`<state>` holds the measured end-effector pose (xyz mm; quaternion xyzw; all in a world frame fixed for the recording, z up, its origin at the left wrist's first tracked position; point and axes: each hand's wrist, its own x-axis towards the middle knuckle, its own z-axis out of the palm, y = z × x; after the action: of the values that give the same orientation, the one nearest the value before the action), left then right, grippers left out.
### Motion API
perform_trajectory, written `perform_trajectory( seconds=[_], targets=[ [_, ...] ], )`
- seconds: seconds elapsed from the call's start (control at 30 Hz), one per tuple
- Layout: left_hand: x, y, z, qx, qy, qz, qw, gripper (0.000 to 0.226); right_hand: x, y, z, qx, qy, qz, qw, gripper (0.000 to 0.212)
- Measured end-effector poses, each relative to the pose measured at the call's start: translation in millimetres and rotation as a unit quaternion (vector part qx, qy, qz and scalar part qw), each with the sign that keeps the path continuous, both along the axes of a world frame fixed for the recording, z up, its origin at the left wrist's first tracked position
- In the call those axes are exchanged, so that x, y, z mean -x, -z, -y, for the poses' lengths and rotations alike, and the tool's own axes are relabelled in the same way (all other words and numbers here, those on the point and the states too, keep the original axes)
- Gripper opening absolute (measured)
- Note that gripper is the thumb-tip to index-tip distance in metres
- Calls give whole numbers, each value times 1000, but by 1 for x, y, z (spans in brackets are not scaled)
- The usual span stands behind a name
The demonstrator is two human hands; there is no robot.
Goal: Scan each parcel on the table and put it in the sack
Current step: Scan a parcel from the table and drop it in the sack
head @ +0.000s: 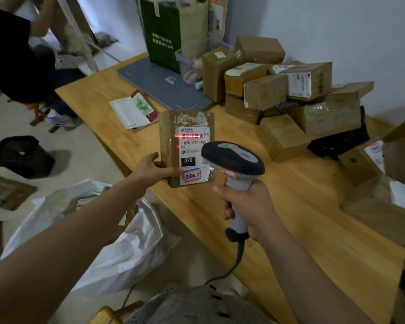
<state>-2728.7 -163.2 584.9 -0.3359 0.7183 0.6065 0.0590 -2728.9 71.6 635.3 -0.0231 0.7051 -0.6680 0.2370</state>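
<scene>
At the table's near edge, head view: I see both bare arms reach forward, one parcel and one scanner between them.
Left hand [153,170]: it grips the parcel by its lower left corner, thumb across the front, fingers hidden behind.
Parcel [171,146]: a flat brown taped box, held upright in the air over the table's near side, its label facing me.
Label [193,142]: white, reading 070-070-A80, with a black 070 block and a red-and-blue stamped sticker at the bottom.
Scan line [188,136]: a thin red bar lies across the barcode near the label's top.
Right hand [246,206]: its fingers are wrapped tight round the scanner's grey handle.
Scanner [232,157]: its dark head points at the label and overlaps the parcel's lower right edge; I cannot tell whether they touch.
Cable [239,256]: it hangs dark from the handle's foot and runs down toward me.
Sack [126,249]: white and crumpled, on the floor just beside the table, under the left forearm; something brown shows in its mouth.
Table [290,206]: pale wood, running away to the right.
Pile of parcels [278,90]: brown boxes heaped against the far wall, a black wrapped one [339,141] low at their right.
Open cartons [372,206]: at the right edge, flaps up.
Grey board [164,85]: flat on the far left of the table, a green bag [163,36] standing on it.
Booklet [133,111]: lying open near the board.
Floor: a black bin [21,155] left of the table; another person [12,54] in dark clothes at upper left.
</scene>
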Motion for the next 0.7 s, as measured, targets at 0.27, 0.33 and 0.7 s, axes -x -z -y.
perform_trajectory(
  seconds=[0.27,0.33,0.7],
  targets=[
    [-4,6,7,-10,-14,1,1000,126,-1,-2,7,0,-3,6,1000,24],
    [-6,7,10,-10,-19,3,1000,124,-1,-2,9,0,-6,9,1000,25],
    [-46,7,46,-21,-123,0,992,116,-2,9,37,-17,-77,13,997,17]
  ],
)
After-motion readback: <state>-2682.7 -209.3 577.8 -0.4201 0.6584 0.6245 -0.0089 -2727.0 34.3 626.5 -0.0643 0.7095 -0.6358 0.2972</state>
